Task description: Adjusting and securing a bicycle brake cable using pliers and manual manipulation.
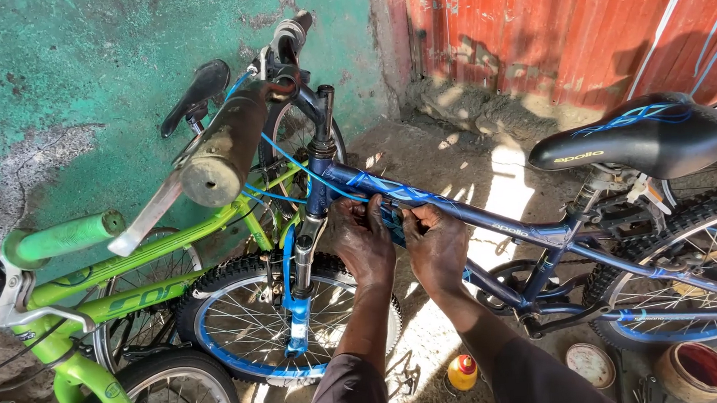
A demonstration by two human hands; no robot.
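Gripping: both hands close on the down tube (394,216) of the blue bicycle (517,231), just behind the head tube.
Left hand (364,240): fingers curled over the tube from the fork side, closed on it.
Right hand (436,242): just beside the left, thumb and fingers pinched on the same tube.
Blue bicycle: stands across the middle of the view, black saddle (638,135) at right, front wheel (257,323) low at centre.
Red-lined tin (695,369): round, open, on the ground at lower right; its contents cannot be told.
Flat round lid (591,363): pale, rusty-rimmed, lying near the tin.
Small yellow bottle (462,371): red cap, upright on the ground between the forearms.
Frame decals: light blue streaks along the dark blue tubes.
Green bicycle (124,291): at left, against the teal wall (63,89).
Red corrugated sheet (567,19): upper right.
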